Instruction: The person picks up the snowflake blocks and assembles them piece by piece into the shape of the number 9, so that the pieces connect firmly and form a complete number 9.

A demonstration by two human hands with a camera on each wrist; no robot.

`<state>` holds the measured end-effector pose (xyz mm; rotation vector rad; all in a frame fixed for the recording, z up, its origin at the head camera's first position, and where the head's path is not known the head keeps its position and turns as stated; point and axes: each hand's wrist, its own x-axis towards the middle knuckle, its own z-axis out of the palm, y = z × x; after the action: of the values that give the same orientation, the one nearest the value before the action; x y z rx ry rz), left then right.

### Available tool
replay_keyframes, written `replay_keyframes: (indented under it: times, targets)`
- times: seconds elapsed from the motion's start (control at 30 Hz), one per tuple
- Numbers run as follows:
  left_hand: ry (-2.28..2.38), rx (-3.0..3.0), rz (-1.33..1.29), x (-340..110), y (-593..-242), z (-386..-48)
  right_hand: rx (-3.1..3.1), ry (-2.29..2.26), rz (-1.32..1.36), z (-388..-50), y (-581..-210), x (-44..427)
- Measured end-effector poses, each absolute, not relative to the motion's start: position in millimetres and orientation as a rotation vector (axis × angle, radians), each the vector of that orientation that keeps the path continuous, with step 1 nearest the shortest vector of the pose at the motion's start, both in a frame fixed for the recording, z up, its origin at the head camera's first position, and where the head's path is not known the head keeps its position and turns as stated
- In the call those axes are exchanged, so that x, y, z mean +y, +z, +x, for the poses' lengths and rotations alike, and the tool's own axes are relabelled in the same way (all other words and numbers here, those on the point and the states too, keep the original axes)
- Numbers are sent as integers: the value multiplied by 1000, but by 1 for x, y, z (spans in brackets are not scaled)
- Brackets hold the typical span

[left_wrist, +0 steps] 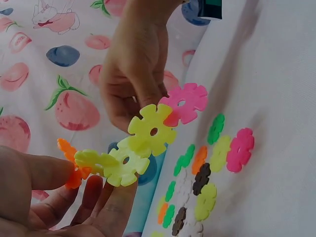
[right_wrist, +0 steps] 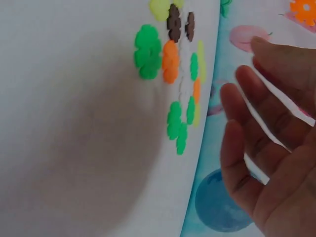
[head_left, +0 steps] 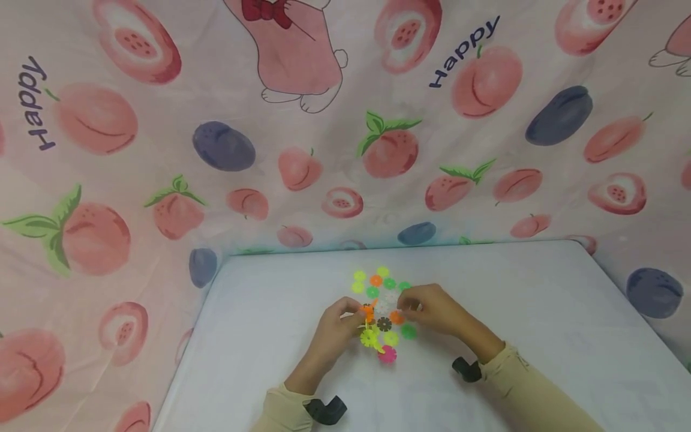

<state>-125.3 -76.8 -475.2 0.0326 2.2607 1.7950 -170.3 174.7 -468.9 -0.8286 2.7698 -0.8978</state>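
My left hand (head_left: pixel 337 330) pinches the orange end of a chain of flower-shaped plastic discs (left_wrist: pixel 127 160) between thumb and fingers. Beyond the orange disc (left_wrist: pixel 74 170) come yellow discs, with a pink disc (left_wrist: pixel 187 102) at the far end. The chain is held above the table. To the right, my right hand (head_left: pixel 434 307) hovers over loose discs, its fingers loosely bent and apart with nothing between them in the right wrist view. Beneath the hands lie a dark brown disc (head_left: pixel 384 324), an orange disc (right_wrist: pixel 170 61) and a green disc (right_wrist: pixel 148 52).
More loose discs, among them a yellow disc (head_left: pixel 382 272) and a white disc (head_left: pixel 390 296), lie flat on the white table (head_left: pixel 259 360). A cloth (head_left: pixel 302 132) printed with fruit hangs behind the table. Black bands (head_left: pixel 326 411) are near both cuffs.
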Motion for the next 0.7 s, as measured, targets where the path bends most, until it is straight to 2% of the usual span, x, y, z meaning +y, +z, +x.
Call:
replay_keyframes:
  times: [0.27, 0.7]
  targets:
    - [1813, 2239, -1, -78, -475, -127, 2719, -697, -712, -173, -482, 180]
    - [1859, 2192, -17, -81, -476, -126, 2644, -693, -574, -168, -490, 172]
